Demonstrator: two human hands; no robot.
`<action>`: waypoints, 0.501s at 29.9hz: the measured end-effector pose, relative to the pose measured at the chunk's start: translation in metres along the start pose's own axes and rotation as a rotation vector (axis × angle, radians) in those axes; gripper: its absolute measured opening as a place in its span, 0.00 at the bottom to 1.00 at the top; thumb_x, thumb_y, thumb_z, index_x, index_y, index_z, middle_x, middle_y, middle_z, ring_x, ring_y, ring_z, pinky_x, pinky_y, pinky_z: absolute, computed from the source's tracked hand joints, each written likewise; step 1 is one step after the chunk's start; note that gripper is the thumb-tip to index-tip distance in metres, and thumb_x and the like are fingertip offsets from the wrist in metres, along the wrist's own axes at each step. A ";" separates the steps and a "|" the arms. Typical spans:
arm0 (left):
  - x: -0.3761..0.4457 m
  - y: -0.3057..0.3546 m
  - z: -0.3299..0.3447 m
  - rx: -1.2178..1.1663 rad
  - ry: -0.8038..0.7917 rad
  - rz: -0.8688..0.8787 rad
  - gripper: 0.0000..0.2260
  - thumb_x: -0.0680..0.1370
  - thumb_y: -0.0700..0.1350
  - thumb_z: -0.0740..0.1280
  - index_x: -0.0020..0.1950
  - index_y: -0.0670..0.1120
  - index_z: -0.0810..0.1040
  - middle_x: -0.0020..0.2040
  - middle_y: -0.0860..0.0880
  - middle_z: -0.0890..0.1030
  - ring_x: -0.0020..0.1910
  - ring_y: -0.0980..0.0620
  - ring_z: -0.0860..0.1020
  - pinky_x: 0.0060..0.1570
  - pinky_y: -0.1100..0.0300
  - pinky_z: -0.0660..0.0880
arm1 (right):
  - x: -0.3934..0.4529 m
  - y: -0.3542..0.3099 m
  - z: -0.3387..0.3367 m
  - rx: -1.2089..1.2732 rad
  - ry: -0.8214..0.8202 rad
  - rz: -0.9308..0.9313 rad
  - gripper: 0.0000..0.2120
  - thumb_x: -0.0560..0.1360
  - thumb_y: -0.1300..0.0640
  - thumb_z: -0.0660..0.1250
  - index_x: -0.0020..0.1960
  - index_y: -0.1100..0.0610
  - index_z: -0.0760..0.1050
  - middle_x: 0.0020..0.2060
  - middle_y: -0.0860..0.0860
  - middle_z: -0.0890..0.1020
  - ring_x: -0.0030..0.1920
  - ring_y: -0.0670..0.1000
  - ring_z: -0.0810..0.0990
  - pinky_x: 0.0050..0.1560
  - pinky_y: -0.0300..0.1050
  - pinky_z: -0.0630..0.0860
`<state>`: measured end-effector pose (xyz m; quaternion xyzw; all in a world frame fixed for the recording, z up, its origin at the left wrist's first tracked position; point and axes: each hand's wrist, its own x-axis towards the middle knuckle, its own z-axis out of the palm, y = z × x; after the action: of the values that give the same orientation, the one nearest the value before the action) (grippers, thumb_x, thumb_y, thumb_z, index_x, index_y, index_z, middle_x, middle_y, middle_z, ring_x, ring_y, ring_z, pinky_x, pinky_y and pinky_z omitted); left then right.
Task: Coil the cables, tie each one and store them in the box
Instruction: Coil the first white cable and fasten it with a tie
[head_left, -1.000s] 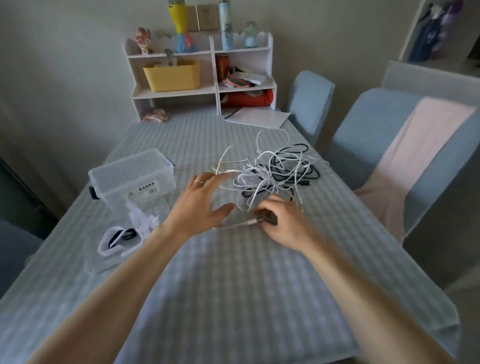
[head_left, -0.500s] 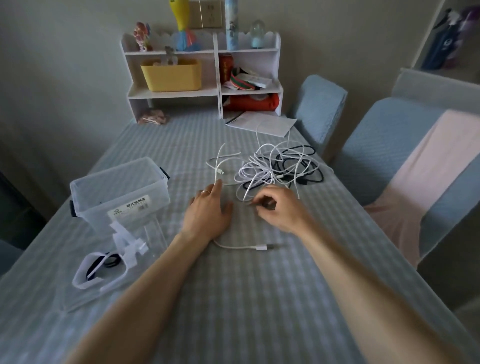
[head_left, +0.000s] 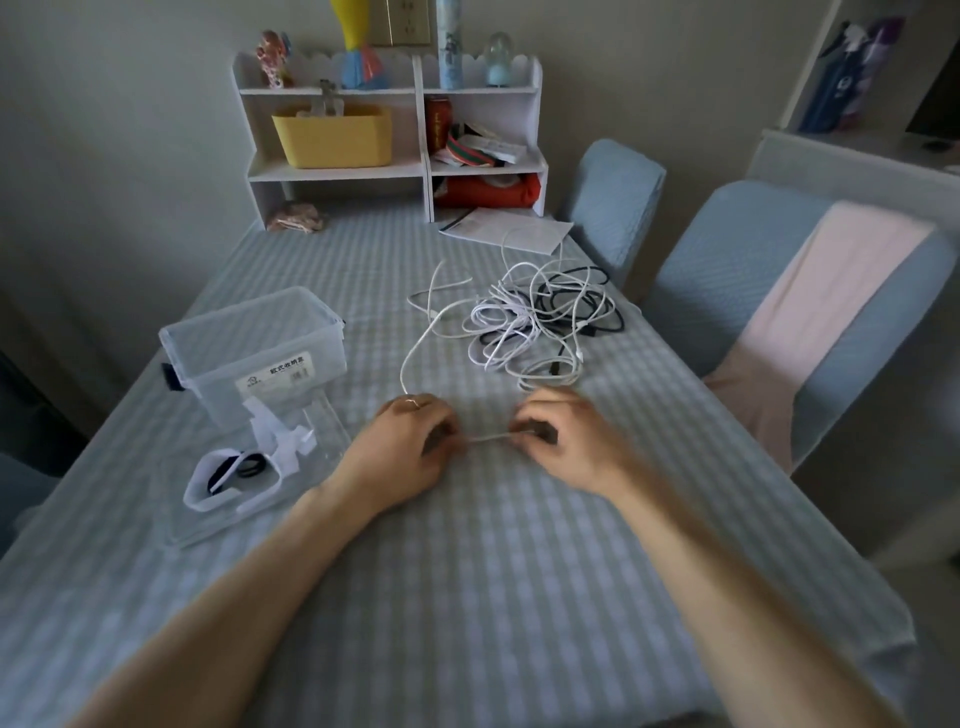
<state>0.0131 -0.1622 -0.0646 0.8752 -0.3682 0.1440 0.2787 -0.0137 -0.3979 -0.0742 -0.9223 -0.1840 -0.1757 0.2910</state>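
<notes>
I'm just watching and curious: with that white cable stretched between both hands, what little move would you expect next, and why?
Probably the first loop: the right hand brings its end over to the left hand. Both hands pinch a short stretch of one white cable, whose rest trails loose back to the tangled pile. Nothing is coiled yet, and the clear box looks empty.

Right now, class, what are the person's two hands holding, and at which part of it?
Both hands pinch one thin white cable near its end: the left hand and right hand hold a short stretch taut between them.
</notes>
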 end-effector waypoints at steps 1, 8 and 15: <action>-0.003 0.004 -0.002 -0.026 0.029 -0.007 0.11 0.76 0.52 0.64 0.44 0.44 0.78 0.39 0.49 0.81 0.39 0.47 0.79 0.42 0.51 0.77 | -0.003 -0.004 -0.001 0.021 0.033 0.008 0.08 0.73 0.52 0.69 0.45 0.56 0.82 0.42 0.49 0.83 0.45 0.49 0.80 0.48 0.48 0.76; -0.033 0.025 -0.028 -0.171 0.177 -0.101 0.12 0.77 0.52 0.67 0.41 0.45 0.80 0.34 0.55 0.81 0.36 0.58 0.79 0.39 0.68 0.72 | -0.015 -0.036 -0.022 1.081 0.581 0.497 0.08 0.80 0.65 0.63 0.42 0.60 0.76 0.30 0.49 0.81 0.32 0.46 0.80 0.39 0.40 0.79; -0.043 0.051 -0.023 -0.267 0.165 -0.188 0.10 0.78 0.47 0.69 0.39 0.46 0.81 0.33 0.55 0.80 0.33 0.55 0.77 0.37 0.67 0.71 | -0.007 -0.085 -0.005 1.663 0.374 0.797 0.12 0.82 0.54 0.61 0.46 0.62 0.76 0.34 0.54 0.84 0.35 0.50 0.85 0.36 0.41 0.82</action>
<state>-0.0548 -0.1536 -0.0466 0.8463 -0.2766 0.1384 0.4338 -0.0582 -0.3377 -0.0335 -0.3702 0.1284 -0.0204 0.9198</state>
